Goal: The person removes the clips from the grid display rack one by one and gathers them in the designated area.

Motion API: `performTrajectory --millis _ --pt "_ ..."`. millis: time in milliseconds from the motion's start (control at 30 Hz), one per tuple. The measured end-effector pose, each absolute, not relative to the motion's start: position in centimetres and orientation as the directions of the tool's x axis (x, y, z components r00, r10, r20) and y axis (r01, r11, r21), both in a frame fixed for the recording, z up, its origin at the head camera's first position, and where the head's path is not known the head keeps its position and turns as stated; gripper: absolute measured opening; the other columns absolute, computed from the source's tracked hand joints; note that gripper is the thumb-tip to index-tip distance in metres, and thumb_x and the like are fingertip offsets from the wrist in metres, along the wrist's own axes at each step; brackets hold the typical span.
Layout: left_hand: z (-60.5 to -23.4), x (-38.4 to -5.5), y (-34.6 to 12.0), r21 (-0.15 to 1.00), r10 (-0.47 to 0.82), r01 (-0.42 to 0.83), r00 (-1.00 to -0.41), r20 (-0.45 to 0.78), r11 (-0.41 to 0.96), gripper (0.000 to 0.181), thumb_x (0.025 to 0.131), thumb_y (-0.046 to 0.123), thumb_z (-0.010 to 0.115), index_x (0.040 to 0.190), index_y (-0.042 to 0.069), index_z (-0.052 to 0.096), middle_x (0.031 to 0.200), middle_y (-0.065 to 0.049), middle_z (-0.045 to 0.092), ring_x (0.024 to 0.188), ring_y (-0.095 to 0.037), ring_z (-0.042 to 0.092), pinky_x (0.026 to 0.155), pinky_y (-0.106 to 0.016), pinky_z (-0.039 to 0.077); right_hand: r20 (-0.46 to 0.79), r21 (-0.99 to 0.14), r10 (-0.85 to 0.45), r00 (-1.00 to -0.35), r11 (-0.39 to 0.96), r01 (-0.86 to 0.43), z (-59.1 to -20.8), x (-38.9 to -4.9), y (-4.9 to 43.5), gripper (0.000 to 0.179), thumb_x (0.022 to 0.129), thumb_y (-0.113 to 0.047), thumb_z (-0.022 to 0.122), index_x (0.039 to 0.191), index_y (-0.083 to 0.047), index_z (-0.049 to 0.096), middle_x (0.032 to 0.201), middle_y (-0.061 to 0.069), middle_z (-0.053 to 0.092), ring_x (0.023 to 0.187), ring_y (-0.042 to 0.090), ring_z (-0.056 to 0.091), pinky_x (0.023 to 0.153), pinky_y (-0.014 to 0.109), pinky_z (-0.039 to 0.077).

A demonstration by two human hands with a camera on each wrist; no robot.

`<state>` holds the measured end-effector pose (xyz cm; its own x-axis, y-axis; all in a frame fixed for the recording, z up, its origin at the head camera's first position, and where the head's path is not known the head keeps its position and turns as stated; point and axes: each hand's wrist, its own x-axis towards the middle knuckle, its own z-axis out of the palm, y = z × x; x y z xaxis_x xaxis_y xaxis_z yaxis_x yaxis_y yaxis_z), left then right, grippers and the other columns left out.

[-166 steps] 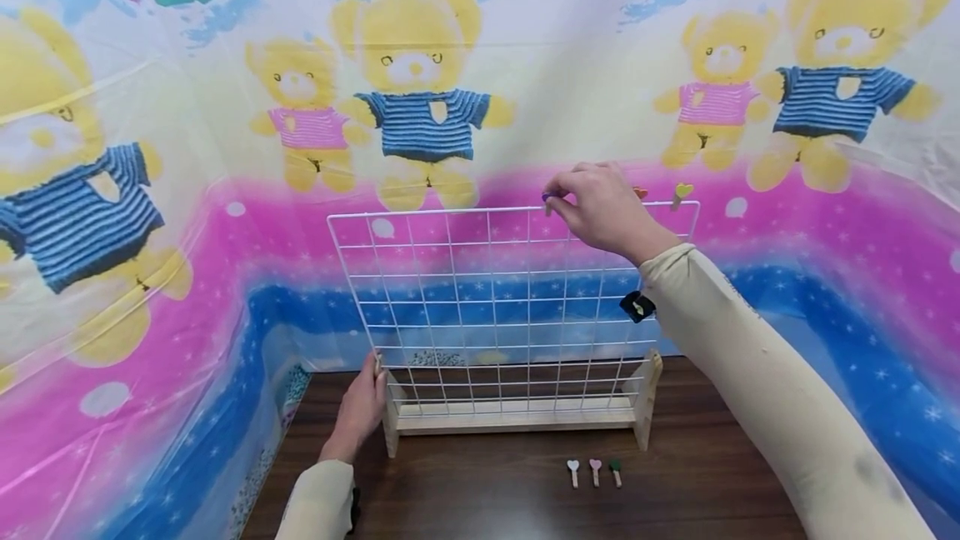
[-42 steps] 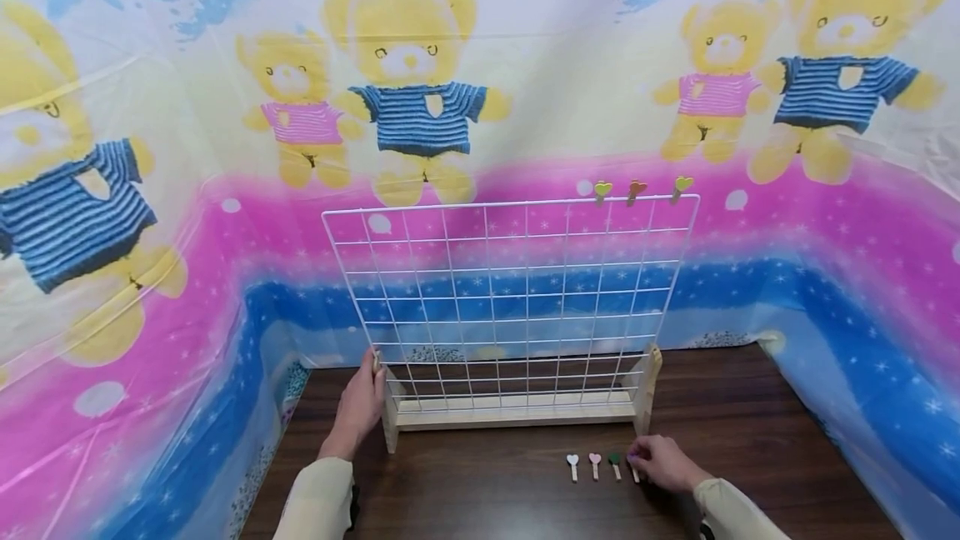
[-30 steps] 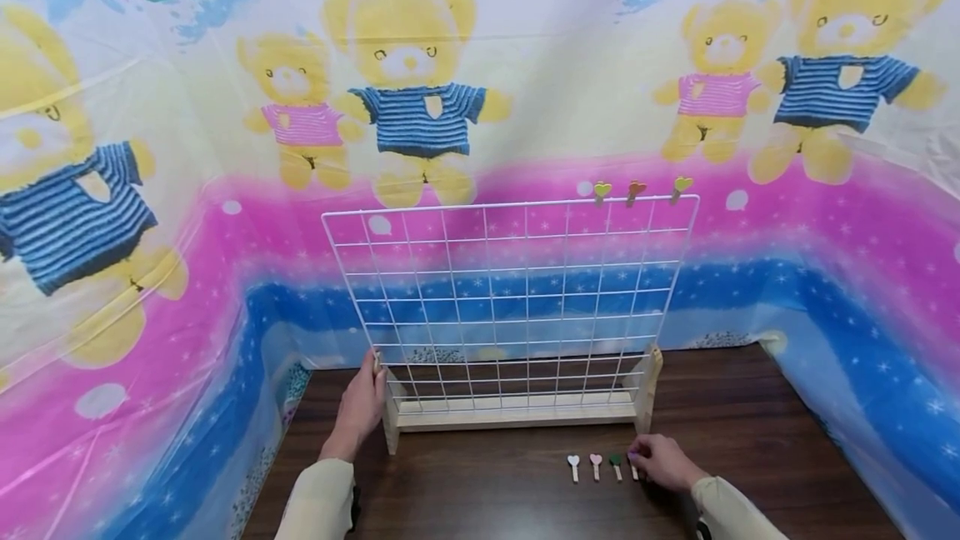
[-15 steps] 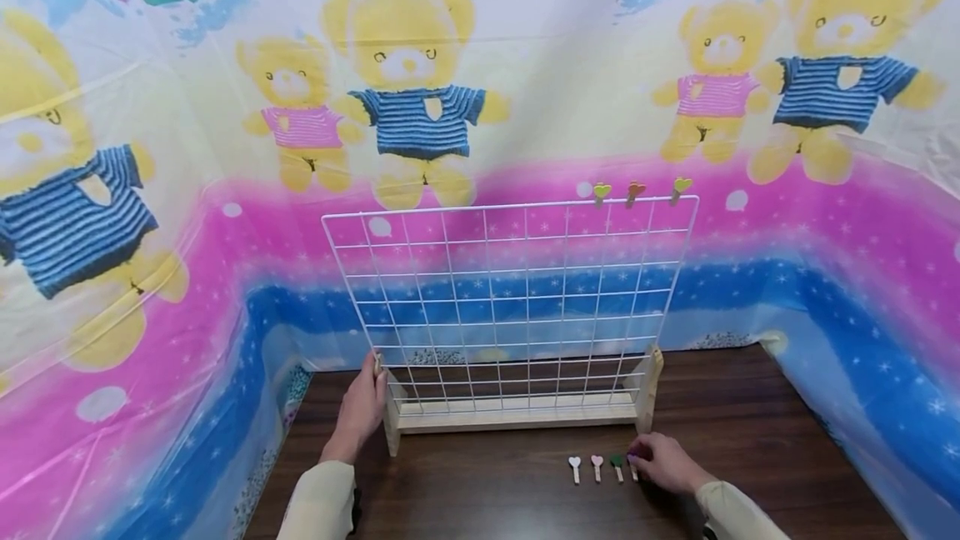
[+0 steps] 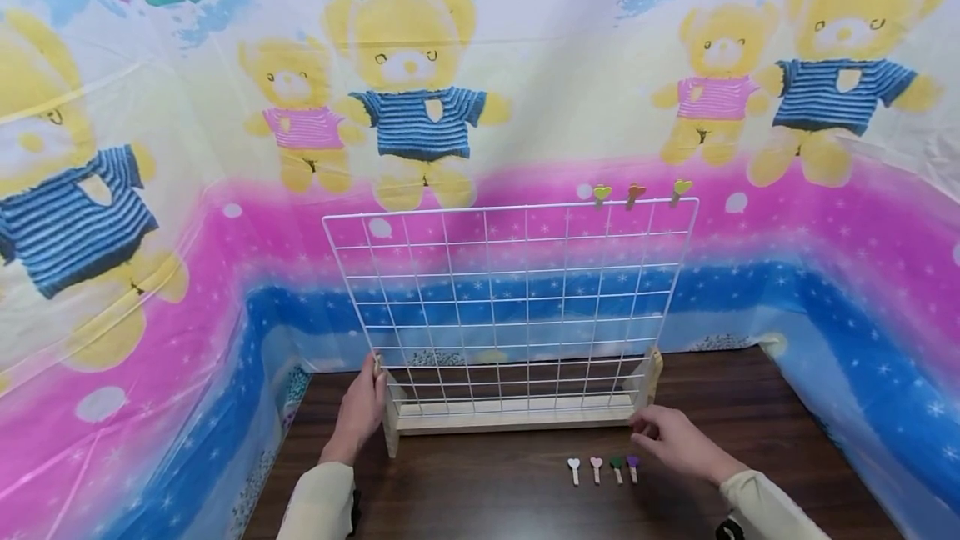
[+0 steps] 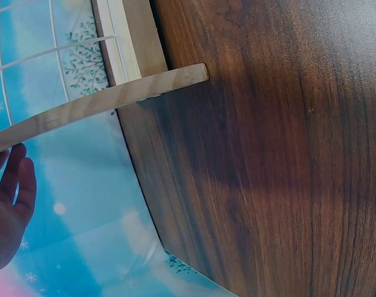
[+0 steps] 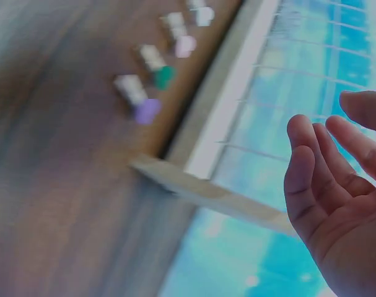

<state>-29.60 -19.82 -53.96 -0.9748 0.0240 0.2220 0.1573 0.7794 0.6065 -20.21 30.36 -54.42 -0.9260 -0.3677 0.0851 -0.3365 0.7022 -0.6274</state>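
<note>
In the head view, my left hand (image 5: 362, 411) grips the left wooden upright (image 5: 391, 415) of a white wire grid rack (image 5: 510, 273). The left wrist view shows some of its fingertips against the upright's outer face (image 6: 82, 111); the thumb is out of sight there. My right hand (image 5: 678, 440) hovers near the foot of the right upright (image 5: 647, 398), fingers loosely bent and holding nothing. Just left of it lie small wooden clothespins with heart tops: purple (image 5: 633, 467), green (image 5: 617, 468), pink (image 5: 596, 468) and white (image 5: 574, 469). They lie in a row.
Two yellow-green heart clothespins (image 5: 602, 193) and an orange-red one (image 5: 635, 193) sit on the grid's top bar, toward the right. A wooden crossbar (image 5: 517, 415) joins the uprights. Behind the dark wooden table (image 5: 465, 490) hangs a bear-print cloth (image 5: 570, 90).
Earlier my right hand held the purple clothespin at the top bar, then brought it down to the row's right end. It has now released it and moved slightly up and right. The left stays.
</note>
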Motion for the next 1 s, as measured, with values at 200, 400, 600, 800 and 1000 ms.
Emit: performTrajectory --millis 200,400,600,800,1000 --pt "-54.0 -29.6 -19.9 0.608 0.025 0.165 -0.972 0.232 0.776 0.046 0.103 0.018 0.038 0.146 0.008 0.025 0.107 -0.018 0.058 0.087 -0.029 0.057 0.071 -0.047 0.046 0.142 -0.604 -0.399 -0.906 0.690 -0.399 -50.0 -19.8 29.3 0.013 0.092 -0.014 0.063 0.104 -0.011 0.064 0.090 -0.004 0.061 0.074 0.005 0.058 0.059 0.025 0.049" --pt "-54.1 -29.6 -19.9 0.606 0.029 0.172 -0.971 0.239 0.776 0.047 0.103 0.018 0.040 0.146 0.008 0.025 0.114 -0.020 0.058 0.094 -0.031 0.059 0.075 -0.050 0.046 0.243 -0.530 -0.416 -0.876 0.700 -0.479 -45.3 -19.8 28.2 0.012 0.090 -0.014 0.065 0.102 -0.015 0.066 0.088 -0.010 0.060 0.073 0.002 0.055 0.060 0.024 0.048" --pt "-54.1 -29.6 -19.9 0.603 0.032 0.185 -0.966 0.255 0.776 0.047 0.102 0.017 0.041 0.145 0.007 0.026 0.113 -0.021 0.058 0.094 -0.033 0.059 0.076 -0.051 0.046 0.400 -0.388 -0.459 -0.794 0.700 -0.600 -39.8 -20.8 27.8 0.017 0.085 -0.008 0.070 0.101 -0.011 0.066 0.084 -0.011 0.059 0.073 0.002 0.055 0.061 0.022 0.049" --pt "-54.0 -29.5 -19.9 0.608 0.024 0.175 -0.968 0.248 0.774 0.047 0.103 0.017 0.040 0.146 0.007 0.025 0.115 -0.021 0.058 0.095 -0.032 0.059 0.075 -0.050 0.046 0.459 -0.260 -0.471 -0.753 0.740 -0.621 -33.7 -21.7 27.3 0.018 0.085 -0.009 0.071 0.103 -0.009 0.067 0.086 -0.007 0.062 0.076 0.005 0.057 0.064 0.026 0.051" --pt "-54.1 -29.7 -19.9 0.608 0.023 0.156 -0.975 0.221 0.778 0.049 0.103 0.019 0.039 0.147 0.008 0.022 0.117 -0.020 0.057 0.096 -0.031 0.058 0.077 -0.050 0.046 0.585 -0.158 -0.478 -0.655 0.725 -0.670 -28.6 -22.6 26.7 0.023 0.081 -0.005 0.074 0.103 -0.006 0.068 0.093 0.004 0.067 0.078 0.012 0.059 0.065 0.031 0.051"
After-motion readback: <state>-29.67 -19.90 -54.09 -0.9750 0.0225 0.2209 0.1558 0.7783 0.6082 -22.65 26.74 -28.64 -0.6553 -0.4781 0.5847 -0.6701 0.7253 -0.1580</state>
